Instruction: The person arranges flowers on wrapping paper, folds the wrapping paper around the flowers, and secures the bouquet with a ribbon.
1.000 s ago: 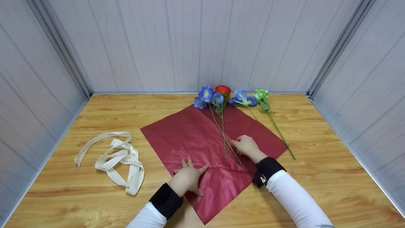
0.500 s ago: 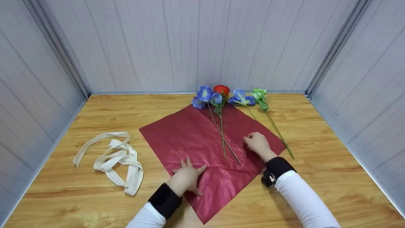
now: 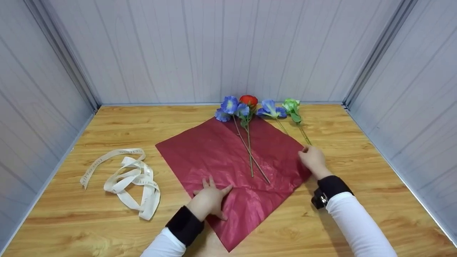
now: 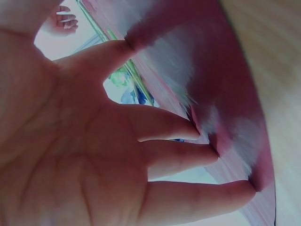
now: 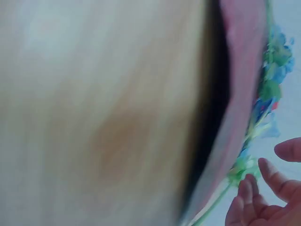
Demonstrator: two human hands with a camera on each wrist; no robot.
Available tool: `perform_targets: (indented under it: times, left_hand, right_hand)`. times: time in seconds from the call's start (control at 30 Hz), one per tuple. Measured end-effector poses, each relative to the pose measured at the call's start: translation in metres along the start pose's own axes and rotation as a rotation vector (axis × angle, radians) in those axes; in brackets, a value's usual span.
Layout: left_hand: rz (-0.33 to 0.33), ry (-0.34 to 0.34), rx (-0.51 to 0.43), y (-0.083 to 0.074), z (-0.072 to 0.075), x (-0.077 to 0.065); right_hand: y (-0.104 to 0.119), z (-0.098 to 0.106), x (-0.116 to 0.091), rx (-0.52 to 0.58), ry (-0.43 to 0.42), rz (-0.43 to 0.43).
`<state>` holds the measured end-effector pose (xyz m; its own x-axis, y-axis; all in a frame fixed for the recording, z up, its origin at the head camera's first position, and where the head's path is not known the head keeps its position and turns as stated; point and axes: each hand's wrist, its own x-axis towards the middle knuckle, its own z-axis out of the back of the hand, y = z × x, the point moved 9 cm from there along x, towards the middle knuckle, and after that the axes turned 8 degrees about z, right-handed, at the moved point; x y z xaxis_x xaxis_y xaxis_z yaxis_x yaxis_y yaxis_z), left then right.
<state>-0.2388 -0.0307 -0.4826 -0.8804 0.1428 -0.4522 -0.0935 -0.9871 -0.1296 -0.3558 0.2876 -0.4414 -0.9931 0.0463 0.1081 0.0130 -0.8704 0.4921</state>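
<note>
With fingers spread, my left hand presses the lower left part of a dark red sheet of wrapping paper. In the left wrist view its fingertips meet the paper. At the paper's right corner, my right hand hovers by the stem of a green artificial flower, covering its lower end in the head view. The right wrist view has that hand with thumb and forefinger apart and nothing between them. Across the paper lie a blue flower and a red flower, stems crossed.
Another blue flower lies between the red and green ones, its stem running to the paper's edge. A cream ribbon with printed letters lies loosely looped on the wooden table at left. Panel walls enclose the back and sides.
My right hand has moved right, from beside the crossed stems to the green flower's stem at the paper's right corner. The left hand stays in place on the paper.
</note>
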Motion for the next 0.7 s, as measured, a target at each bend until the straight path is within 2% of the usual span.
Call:
perform_targets:
  times: [0.1,0.23,0.33,0.47,0.7]
  left_hand:
    - [-0.004,-0.004,-0.001,0.001,0.001,-0.001]
    - [-0.014,-0.017,-0.004,0.0,0.002,-0.001]
    - [-0.018,-0.015,-0.007,0.001,0.002,-0.001]
    - [-0.017,0.0,-0.017,0.001,0.002,-0.001]
    - [-0.014,0.009,-0.024,0.001,0.002,-0.001]
  right_hand:
    - [-0.009,0.001,-0.001,-0.026,0.009,-0.018]
    - [-0.026,0.005,-0.003,-0.081,0.029,-0.106]
    - [-0.038,0.008,-0.006,-0.08,0.043,-0.162]
    - [-0.048,0.01,-0.009,-0.06,0.054,-0.181]
    - [-0.065,0.012,-0.014,-0.134,0.135,-0.244]
